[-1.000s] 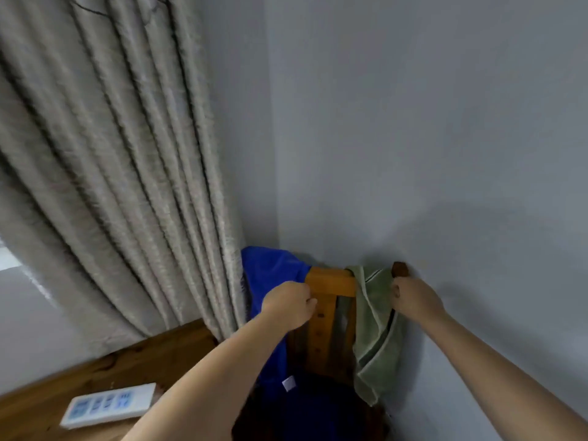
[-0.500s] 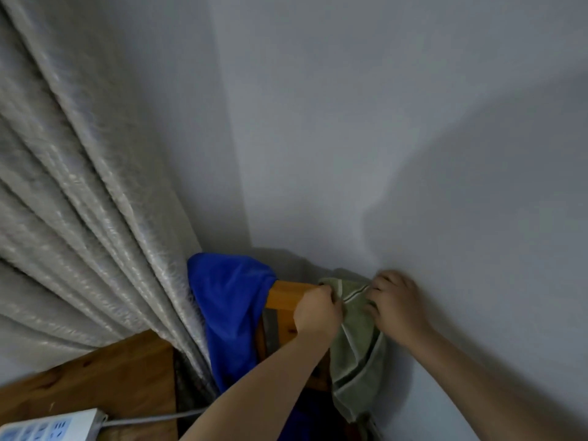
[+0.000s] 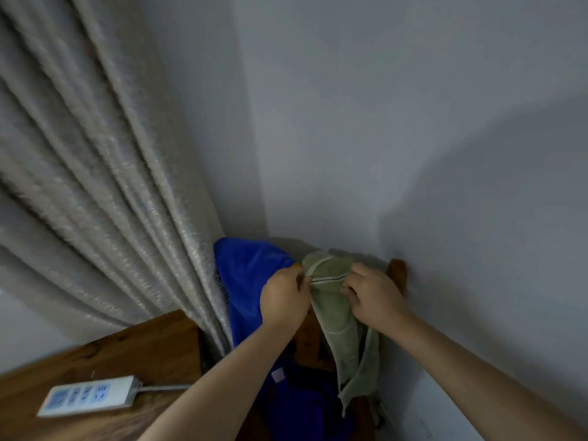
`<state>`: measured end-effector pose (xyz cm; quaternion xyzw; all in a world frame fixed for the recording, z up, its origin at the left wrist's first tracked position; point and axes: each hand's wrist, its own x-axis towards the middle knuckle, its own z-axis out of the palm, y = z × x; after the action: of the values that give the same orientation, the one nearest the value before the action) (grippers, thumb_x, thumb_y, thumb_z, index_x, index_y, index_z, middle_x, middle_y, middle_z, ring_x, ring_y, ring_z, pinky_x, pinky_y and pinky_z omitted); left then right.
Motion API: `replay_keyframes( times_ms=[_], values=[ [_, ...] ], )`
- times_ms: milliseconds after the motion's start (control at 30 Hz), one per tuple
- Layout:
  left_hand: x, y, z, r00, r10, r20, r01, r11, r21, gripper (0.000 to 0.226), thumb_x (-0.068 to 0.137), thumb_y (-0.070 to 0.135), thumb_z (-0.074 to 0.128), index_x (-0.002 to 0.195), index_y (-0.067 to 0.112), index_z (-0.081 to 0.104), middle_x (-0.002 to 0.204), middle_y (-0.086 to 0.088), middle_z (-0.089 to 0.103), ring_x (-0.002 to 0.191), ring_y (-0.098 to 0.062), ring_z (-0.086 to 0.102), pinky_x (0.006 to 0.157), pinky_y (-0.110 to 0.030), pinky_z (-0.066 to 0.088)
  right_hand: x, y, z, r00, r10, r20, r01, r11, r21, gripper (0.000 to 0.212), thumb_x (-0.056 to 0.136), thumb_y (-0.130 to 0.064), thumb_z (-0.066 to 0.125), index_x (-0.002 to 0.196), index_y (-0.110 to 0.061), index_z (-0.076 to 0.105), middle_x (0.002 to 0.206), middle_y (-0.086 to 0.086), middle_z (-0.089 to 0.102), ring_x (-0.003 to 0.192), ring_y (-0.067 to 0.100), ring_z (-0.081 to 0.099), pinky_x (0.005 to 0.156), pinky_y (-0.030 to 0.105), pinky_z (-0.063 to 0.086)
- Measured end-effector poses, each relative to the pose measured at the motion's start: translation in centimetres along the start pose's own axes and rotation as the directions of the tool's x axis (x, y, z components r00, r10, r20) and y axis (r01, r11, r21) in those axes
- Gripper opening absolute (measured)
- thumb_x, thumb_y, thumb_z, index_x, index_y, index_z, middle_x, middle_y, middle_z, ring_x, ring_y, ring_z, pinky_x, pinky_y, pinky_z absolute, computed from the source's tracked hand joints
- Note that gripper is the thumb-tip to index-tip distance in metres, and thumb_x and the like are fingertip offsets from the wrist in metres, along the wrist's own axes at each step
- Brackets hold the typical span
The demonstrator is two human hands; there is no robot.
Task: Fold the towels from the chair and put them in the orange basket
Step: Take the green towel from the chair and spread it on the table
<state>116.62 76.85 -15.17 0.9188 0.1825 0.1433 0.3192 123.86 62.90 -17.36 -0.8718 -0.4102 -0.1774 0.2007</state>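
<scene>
Grey corner walls behind; green towel [image 3: 337,316] is draped over the chair [image 3: 397,272] back, its striped hem pinched by left hand [image 3: 283,297] and right hand [image 3: 372,297]. Best lifted straight up, corners kept apart.

Dim grey corner, as I see it.
Pleated beige curtain [image 3: 95,186] hangs left of plain grey walls [image 3: 381,122]; a wooden desk [image 3: 152,348] carries a white power strip [image 3: 90,394].

chair [image 3: 397,271]: wooden, in the corner; blue towel [image 3: 246,281] and green towel [image 3: 337,316] draped over its back
table [image 3: 133,354]: wood; white power strip [image 3: 90,394] lying on it
</scene>
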Motion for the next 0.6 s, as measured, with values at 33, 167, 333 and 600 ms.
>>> replay_keyframes(
  times_ms=[33,167,333,600],
  values=[
    [-0.7,-0.3,-1.4,1.000,0.006,-0.022,-0.006,1.000,0.007,0.022,0.094,0.018,0.049,0.088,0.004,0.064,0.074,0.001,0.054,0.067,-0.010,0.047,0.050,-0.018,0.031,0.2,-1.2,-0.3,0.999,-0.035,-0.014,0.035,0.999,0.018,0.029,0.071,-0.022,0.041,0.050,-0.011,0.058,0.056,0.003,0.057,0.043,0.016,0.055,0.041,0.020,0.034],
    [-5.4,-2.0,-7.7,0.996,-0.029,-0.089,0.034,0.998,0.048,0.022,0.094,0.020,0.048,0.091,0.007,0.065,0.086,-0.006,0.065,0.076,-0.014,0.052,0.069,-0.028,0.042,0.0,-7.8,-1.9,0.983,-0.182,0.014,0.180,0.980,0.080,0.029,0.073,-0.024,0.041,0.053,-0.010,0.059,0.059,0.004,0.058,0.045,0.017,0.057,0.045,0.014,0.030],
    [-12.9,-4.7,-13.8,0.981,-0.065,-0.183,0.079,0.994,0.071,0.020,0.092,0.019,0.052,0.095,0.006,0.067,0.096,-0.009,0.067,0.089,-0.024,0.059,0.073,-0.028,0.041,-2.1,-15.5,-3.0,0.969,-0.246,0.037,0.233,0.949,0.211,0.019,0.072,-0.015,0.055,0.057,-0.005,0.061,0.062,0.007,0.059,0.051,0.022,0.059,0.049,0.020,0.038],
    [-27.8,-12.4,-23.2,0.891,-0.254,-0.377,0.249,0.967,-0.063,0.015,0.086,0.014,0.060,0.087,0.003,0.070,0.083,-0.015,0.071,0.085,-0.031,0.062,0.075,-0.031,0.044,-7.1,-32.4,-3.4,0.926,-0.372,0.068,0.329,0.881,0.340,0.012,0.068,-0.011,0.059,0.061,-0.001,0.064,0.067,0.014,0.060,0.060,0.030,0.062,0.057,0.030,0.039]
  ],
)
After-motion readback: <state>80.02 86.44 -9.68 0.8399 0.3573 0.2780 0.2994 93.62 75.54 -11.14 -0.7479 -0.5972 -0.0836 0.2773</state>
